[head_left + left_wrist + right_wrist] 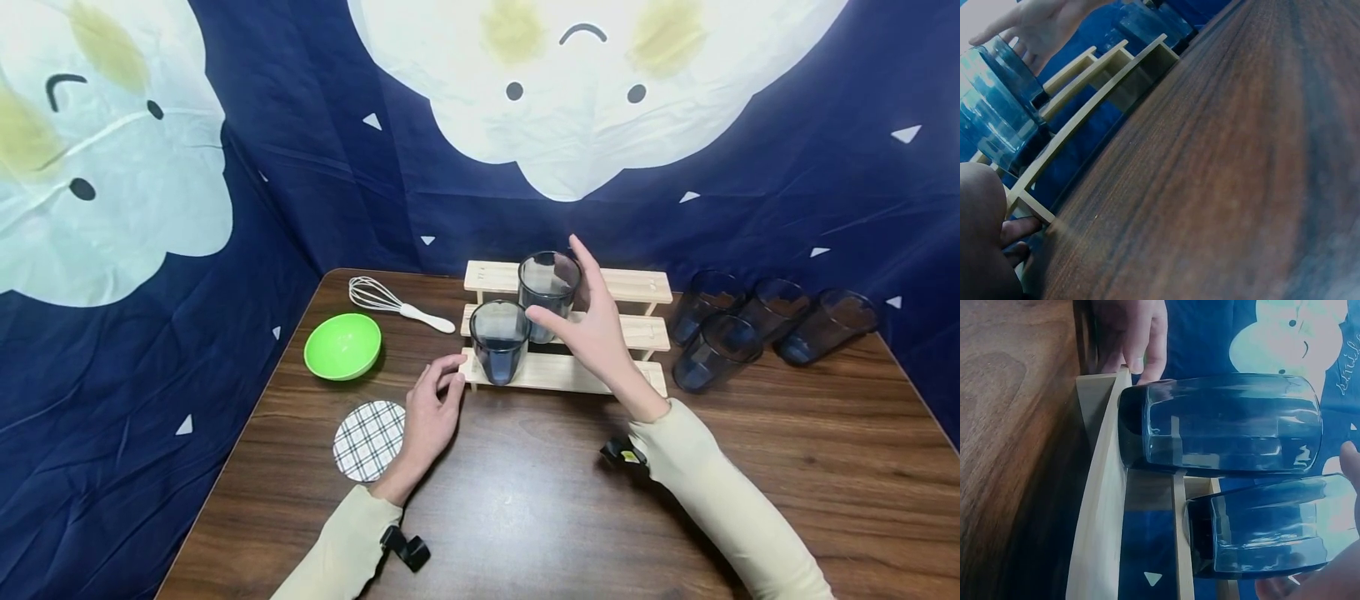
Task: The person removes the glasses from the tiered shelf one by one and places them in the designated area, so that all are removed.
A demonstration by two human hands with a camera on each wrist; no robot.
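Note:
A three-step wooden stand (585, 373) bears two dark tinted glasses. The front glass (500, 342) stands upright on the lowest step at its left end. Behind it, the second glass (1266, 528) sits on the middle step. My right hand (596, 329) is around this rear glass with thumb and fingers spread wide, the thumb in front and a finger stretched past the far rim. My left hand (435, 408) holds the left end of the lowest step, with fingertips (1138, 365) at the board's corner. Its other fingers curl below, partly hidden.
Several more dark glasses (705, 367) stand to the right of the stand. On the left lie a white whisk (405, 310), a green bowl (342, 346) and a checked round coaster (369, 442), partly behind my left hand. A blue cloth (420, 217) hangs behind the wooden table (510, 517).

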